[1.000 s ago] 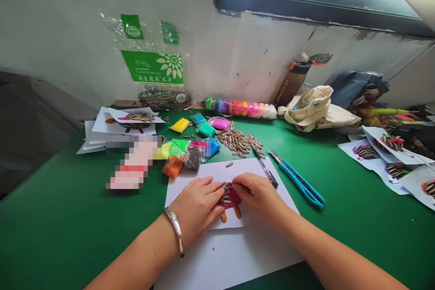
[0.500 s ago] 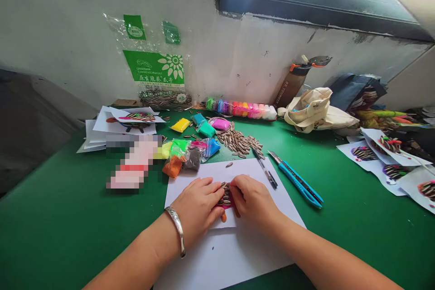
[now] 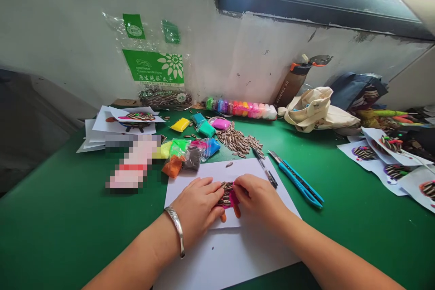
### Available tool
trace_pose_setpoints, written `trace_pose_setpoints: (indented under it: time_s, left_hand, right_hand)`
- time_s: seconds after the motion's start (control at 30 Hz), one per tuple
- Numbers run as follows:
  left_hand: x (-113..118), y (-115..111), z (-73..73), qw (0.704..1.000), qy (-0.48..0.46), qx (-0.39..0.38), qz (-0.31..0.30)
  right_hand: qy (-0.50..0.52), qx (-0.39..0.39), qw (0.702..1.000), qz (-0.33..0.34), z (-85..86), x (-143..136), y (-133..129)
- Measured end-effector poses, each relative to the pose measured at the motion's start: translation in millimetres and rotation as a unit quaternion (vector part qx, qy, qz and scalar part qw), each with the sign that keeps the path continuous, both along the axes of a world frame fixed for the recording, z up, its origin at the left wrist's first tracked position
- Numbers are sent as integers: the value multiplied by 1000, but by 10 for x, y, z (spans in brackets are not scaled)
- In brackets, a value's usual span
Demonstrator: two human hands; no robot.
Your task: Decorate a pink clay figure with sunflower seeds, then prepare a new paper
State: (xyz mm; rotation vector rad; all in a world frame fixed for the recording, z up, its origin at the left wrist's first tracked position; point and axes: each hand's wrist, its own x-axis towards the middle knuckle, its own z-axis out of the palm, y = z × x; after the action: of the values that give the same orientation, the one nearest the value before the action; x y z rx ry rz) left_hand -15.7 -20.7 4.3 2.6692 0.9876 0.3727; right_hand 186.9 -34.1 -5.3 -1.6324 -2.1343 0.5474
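A piece of magenta clay (image 3: 234, 198) with rows of striped sunflower seeds (image 3: 224, 194) pressed into it lies on a white sheet of paper (image 3: 222, 224). Two orange clay nubs (image 3: 237, 211) stick out along its near edge. My left hand (image 3: 200, 201) rests flat with its fingers stretched out, their tips touching the seeds' left side and covering part of the piece. On the right side my right hand (image 3: 254, 197) is closed in a pinch at the clay's edge. Whatever sits between its fingertips is hidden.
Bags of coloured clay (image 3: 193, 158) and a heap of loose seeds (image 3: 236, 140) are beyond the paper. A black pen (image 3: 268, 174) and a blue utility knife (image 3: 299, 181) lie to the right. Papers with seed pictures (image 3: 365, 154) lie far right, others (image 3: 102, 122) far left.
My right hand has shifted slightly right, uncovering more magenta clay and a second orange nub. My left hand stays in place.
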Motion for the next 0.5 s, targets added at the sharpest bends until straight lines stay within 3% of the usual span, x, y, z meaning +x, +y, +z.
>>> trace_pose_setpoints:
  time_s: [0.3,0.5]
  left_hand:
    - [20,1,-8,1000,4,3,-3]
    - [2,-8,-8,1000,5,9,-1]
  right_hand:
    - [-43,18,999,-14,-65,-72,-5]
    - [-22,-2,1000,-1,-39,25,73]
